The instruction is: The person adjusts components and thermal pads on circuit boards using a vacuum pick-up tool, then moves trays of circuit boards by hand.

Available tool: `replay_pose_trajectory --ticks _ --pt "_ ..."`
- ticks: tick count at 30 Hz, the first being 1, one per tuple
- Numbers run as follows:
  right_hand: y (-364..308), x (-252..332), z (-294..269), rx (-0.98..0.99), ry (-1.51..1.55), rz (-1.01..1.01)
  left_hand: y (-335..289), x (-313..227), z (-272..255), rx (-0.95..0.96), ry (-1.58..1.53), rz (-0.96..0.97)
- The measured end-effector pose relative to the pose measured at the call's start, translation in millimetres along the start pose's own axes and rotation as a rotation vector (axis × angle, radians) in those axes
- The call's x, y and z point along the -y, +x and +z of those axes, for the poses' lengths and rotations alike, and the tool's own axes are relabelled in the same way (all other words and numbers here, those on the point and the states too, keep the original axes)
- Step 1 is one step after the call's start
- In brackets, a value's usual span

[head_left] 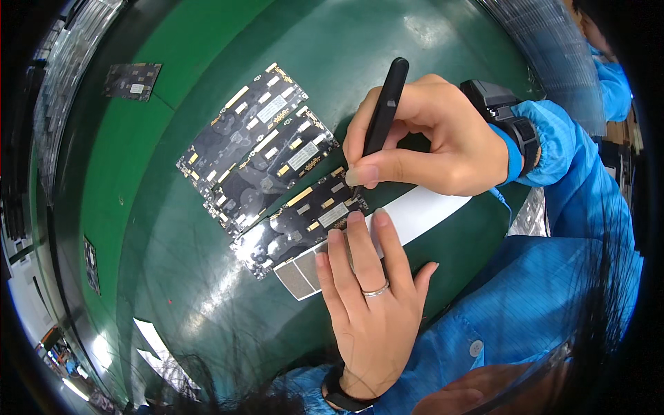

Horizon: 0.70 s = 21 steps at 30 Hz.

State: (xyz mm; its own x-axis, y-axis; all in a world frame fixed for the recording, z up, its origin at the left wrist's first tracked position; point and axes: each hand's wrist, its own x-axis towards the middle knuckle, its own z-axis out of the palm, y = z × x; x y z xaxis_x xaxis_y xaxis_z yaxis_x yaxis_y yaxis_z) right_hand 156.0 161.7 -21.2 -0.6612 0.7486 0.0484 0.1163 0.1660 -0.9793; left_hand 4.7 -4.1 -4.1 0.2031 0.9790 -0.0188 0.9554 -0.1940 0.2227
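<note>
My right hand (443, 138) is closed in a pinch on a slim black pen-shaped tool (386, 104), tilted with its lower end over the right end of the nearest black circuit board (304, 218). Whether its tip touches the board cannot be made out. Flat and with fingers spread, my left hand (377, 311) presses on a white strip (425, 214) with grey-brown square pads (297, 278), its fingertips at the board's near edge. Two more boards, a middle one (277, 169) and a far one (238, 124), lie alongside in a slanted row.
On the green conveyor belt (187, 48) to the left lie a board (133, 81) and another board (90, 265). White paper scraps (160, 356) rest at the lower left. Stacked clear trays (543, 41) stand at the far right, near another person's blue sleeve (613, 90).
</note>
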Motion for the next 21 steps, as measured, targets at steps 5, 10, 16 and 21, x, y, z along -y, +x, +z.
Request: replay_pose_trajectory --ticks 5,10,16,21 --pt "-0.9 -1.7 -0.7 0.008 -0.007 0.011 0.8 0.4 1.0 0.035 0.029 0.012" --pt "0.5 -1.6 -1.2 0.007 0.000 0.035 2.5 0.3 -0.1 0.039 0.037 0.013" --pt "0.0 -3.1 -2.8 -0.019 -0.017 0.028 5.9 -0.3 0.1 0.058 0.032 0.017" --pt "0.3 -5.6 -1.9 -0.019 -0.038 0.003 5.9 1.1 1.5 0.057 0.041 0.016"
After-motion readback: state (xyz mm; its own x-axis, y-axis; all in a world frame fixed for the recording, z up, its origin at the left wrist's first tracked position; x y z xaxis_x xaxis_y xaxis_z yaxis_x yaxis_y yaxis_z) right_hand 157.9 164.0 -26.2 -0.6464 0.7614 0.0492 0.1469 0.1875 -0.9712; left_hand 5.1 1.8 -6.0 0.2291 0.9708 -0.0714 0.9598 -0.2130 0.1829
